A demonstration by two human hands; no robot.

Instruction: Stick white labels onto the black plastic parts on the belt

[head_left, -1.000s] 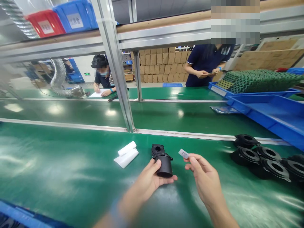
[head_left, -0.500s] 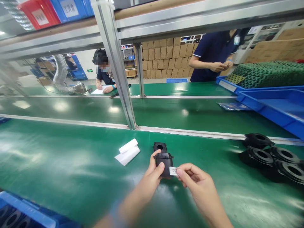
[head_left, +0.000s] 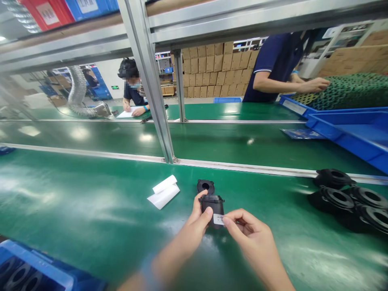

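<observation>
My left hand [head_left: 198,220] is closed around a black plastic housing [head_left: 213,205], its thumb pressed on the near face. Between thumb and finger, my right hand [head_left: 250,230] pinches the right end of a small white printed label [head_left: 218,219]. The label lies over the lower right of the housing's face; whether it is stuck down I cannot tell. Just beyond the housing, a black round part with a hole [head_left: 205,186] rests on the green bench. To the left lies a folded white paper sheet [head_left: 164,191].
Several black housings [head_left: 336,199] cluster at the right. A blue bin [head_left: 45,268] with black parts stands at lower left. A metal post [head_left: 148,81] rises from the bench [head_left: 91,226]. Blue trays [head_left: 348,129] sit far right. Two co-workers are across the bench.
My right hand has brought the label left, further over the housing's face. The co-worker at the right has reached out to the green netting.
</observation>
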